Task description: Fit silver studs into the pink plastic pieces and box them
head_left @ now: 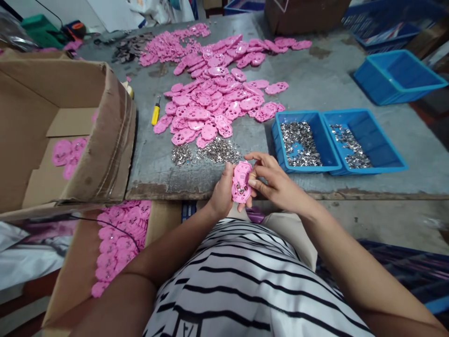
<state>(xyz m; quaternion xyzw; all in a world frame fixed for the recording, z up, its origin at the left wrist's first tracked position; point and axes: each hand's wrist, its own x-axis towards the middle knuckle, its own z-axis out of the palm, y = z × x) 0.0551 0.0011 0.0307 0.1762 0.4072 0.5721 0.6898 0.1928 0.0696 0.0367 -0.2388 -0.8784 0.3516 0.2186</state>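
My left hand [221, 191] holds a pink plastic shell [241, 182] upright at the near table edge, its inner side facing me with small metal pieces in it. My right hand [271, 180] touches the shell's right side with its fingertips; whether a metal piece is pinched there is too small to tell. Just beyond the hands lies a loose heap of small silver metal parts [206, 153]. A large spread of pink shells [213, 98] covers the middle of the grey table [315, 84].
Two joined blue trays [338, 161] with silver parts stand right of my hands; another blue bin [398, 77] sits farther right. A big cardboard box [108, 135] stands at left, a lower box of pink shells [121, 238] by my knee. A yellow-handled tool [155, 112] lies near the pile.
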